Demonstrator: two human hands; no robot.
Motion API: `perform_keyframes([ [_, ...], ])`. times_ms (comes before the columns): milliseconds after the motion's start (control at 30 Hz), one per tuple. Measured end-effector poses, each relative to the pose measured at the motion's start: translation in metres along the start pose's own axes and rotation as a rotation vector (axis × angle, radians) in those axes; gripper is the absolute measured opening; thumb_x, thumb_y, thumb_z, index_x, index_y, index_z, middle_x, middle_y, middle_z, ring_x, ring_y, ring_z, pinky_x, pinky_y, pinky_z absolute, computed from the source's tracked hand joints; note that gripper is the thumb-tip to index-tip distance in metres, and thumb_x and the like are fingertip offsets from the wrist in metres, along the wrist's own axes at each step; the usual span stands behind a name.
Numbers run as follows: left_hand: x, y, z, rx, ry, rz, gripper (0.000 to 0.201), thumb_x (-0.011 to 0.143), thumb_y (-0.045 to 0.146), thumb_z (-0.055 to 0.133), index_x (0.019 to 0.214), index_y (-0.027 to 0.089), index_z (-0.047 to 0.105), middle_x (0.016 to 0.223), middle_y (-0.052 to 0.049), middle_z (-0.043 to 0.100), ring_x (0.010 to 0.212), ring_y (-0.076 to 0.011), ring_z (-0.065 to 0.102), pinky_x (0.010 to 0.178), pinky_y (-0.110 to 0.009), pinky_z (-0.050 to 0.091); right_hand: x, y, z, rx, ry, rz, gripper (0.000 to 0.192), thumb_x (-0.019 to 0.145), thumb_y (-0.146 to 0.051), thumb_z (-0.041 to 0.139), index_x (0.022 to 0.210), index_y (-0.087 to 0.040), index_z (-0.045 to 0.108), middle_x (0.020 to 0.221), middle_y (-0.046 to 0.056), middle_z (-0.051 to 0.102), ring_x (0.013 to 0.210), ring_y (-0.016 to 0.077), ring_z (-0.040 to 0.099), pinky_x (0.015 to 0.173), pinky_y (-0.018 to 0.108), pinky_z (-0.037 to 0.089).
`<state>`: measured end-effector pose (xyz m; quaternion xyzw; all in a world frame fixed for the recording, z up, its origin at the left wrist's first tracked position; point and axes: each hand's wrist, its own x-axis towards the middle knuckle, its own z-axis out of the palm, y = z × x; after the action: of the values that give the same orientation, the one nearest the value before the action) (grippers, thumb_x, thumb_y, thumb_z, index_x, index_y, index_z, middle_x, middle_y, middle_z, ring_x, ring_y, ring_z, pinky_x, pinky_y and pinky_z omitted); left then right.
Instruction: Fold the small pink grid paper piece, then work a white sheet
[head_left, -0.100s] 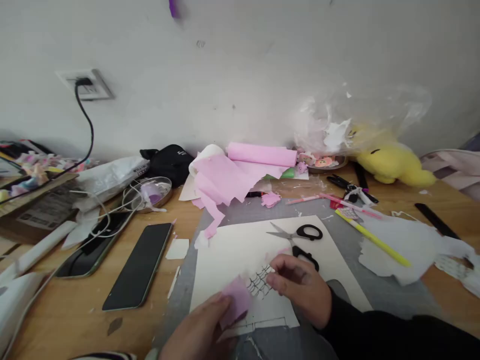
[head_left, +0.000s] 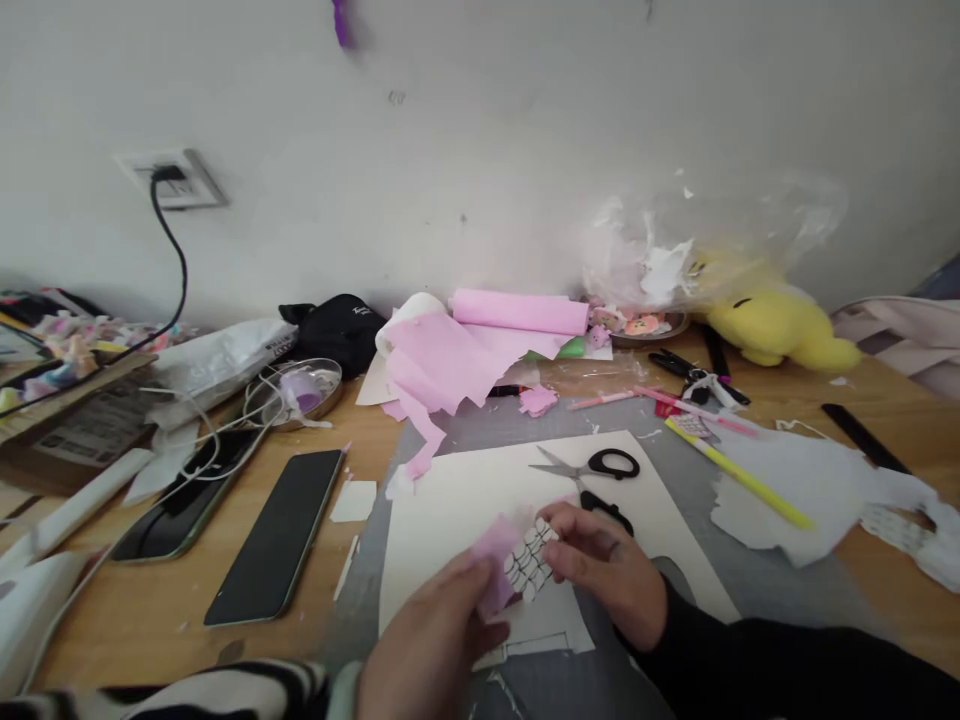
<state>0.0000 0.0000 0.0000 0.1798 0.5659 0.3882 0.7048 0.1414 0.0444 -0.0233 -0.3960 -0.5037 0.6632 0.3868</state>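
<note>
While the left hand (head_left: pixel 431 635) pinches a small pink paper piece (head_left: pixel 496 588) in its fingers and the right hand (head_left: pixel 611 572) likewise a white, black-netted paper piece (head_left: pixel 531 560) beside it, above a large white sheet (head_left: pixel 450 490), both look already cut out, though what is left is unclear.

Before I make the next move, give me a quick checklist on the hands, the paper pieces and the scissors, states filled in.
1. Left hand gripping the pink paper: ok.
2. Right hand on the line-patterned piece: ok, fingertips at its right edge.
3. Pink paper and patterned piece touching: cannot tell; they look side by side, but the contact is unclear.
4. Scissors closed: not ok, blades open on the white sheet.
5. Dark phone clear of both hands: ok, off to the left.
</note>
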Motion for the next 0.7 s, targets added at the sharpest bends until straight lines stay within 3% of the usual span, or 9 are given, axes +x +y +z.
perform_keyframes([
  [100, 0.018, 0.004, 0.028, -0.104, 0.025, 0.035, 0.028, 0.070, 0.023, 0.041, 0.096, 0.019, 0.050, 0.094, -0.005, 0.054, 0.086, -0.0183, 0.047, 0.065, -0.027, 0.036, 0.001, -0.003, -0.008, -0.016, 0.072, -0.098, 0.024, 0.058, -0.039, 0.057, 0.056, -0.016, 0.049, 0.081, 0.004, 0.046, 0.072, 0.0125, 0.048, 0.060, 0.022, 0.039],
  [200, 0.026, 0.004, 0.041, -0.180, -0.072, 0.000, 0.029, 0.071, 0.023, 0.041, 0.099, 0.019, 0.048, 0.098, -0.005, 0.053, 0.091, -0.0177, 0.044, 0.069, -0.026, 0.034, 0.004, 0.000, -0.011, -0.128, 0.126, -0.127, 0.023, 0.059, -0.037, 0.057, 0.056, -0.015, 0.051, 0.086, 0.006, 0.048, 0.079, 0.0147, 0.048, 0.066, 0.024, 0.039],
  [267, 0.027, 0.002, 0.038, -0.217, -0.126, 0.003, 0.027, 0.070, 0.024, 0.043, 0.096, 0.019, 0.050, 0.098, -0.005, 0.053, 0.092, -0.0180, 0.043, 0.071, -0.027, 0.034, 0.004, 0.005, -0.010, -0.180, 0.134, -0.114, 0.021, 0.060, -0.035, 0.057, 0.056, -0.015, 0.051, 0.084, 0.005, 0.050, 0.075, 0.0137, 0.048, 0.065, 0.024, 0.039],
  [433, 0.028, -0.003, 0.027, -0.199, -0.201, 0.021, 0.022, 0.067, 0.023, 0.048, 0.087, 0.018, 0.056, 0.097, -0.006, 0.052, 0.090, -0.0194, 0.042, 0.066, -0.027, 0.035, 0.004, 0.011, -0.005, -0.181, 0.143, 0.027, 0.021, 0.059, -0.034, 0.057, 0.055, -0.016, 0.047, 0.053, -0.002, 0.044, 0.051, 0.0085, 0.041, 0.049, 0.021, 0.035],
  [600, 0.037, 0.000, 0.021, -0.223, -0.323, 0.066, 0.025, 0.074, 0.028, 0.041, 0.085, 0.014, 0.058, 0.082, -0.007, 0.056, 0.075, -0.0168, 0.047, 0.064, -0.028, 0.037, 0.004, 0.007, -0.006, -0.221, 0.175, 0.043, 0.020, 0.059, -0.031, 0.055, 0.053, -0.016, 0.044, 0.051, -0.002, 0.047, 0.050, 0.0092, 0.043, 0.048, 0.022, 0.036],
  [700, 0.042, 0.001, 0.015, -0.075, -0.356, 0.177, 0.025, 0.074, 0.029, 0.045, 0.087, 0.014, 0.059, 0.079, -0.006, 0.058, 0.075, -0.0171, 0.049, 0.067, -0.027, 0.037, 0.004, 0.008, -0.007, -0.301, 0.170, 0.046, 0.017, 0.059, -0.028, 0.055, 0.053, -0.016, 0.043, 0.049, -0.002, 0.045, 0.047, 0.0087, 0.041, 0.045, 0.021, 0.034],
])
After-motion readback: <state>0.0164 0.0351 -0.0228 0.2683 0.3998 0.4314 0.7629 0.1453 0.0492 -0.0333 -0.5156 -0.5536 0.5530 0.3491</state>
